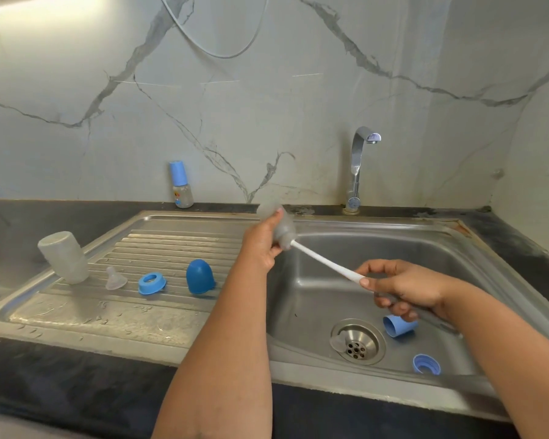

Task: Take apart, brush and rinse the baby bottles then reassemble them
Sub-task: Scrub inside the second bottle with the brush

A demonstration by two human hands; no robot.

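Three bottles [276, 228], two caps [200, 276], two rings [152, 283], one brush [325, 263].

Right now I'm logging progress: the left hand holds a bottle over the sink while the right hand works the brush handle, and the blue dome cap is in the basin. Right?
Not quite. The head view shows the blue dome cap on the draining board, not in the basin. The rest holds: left hand, bottle, right hand, brush handle.

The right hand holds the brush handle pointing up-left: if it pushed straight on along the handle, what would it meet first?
The right hand would likely meet the clear bottle gripped by the left hand; the brush handle already enters it. Depth is uncertain.
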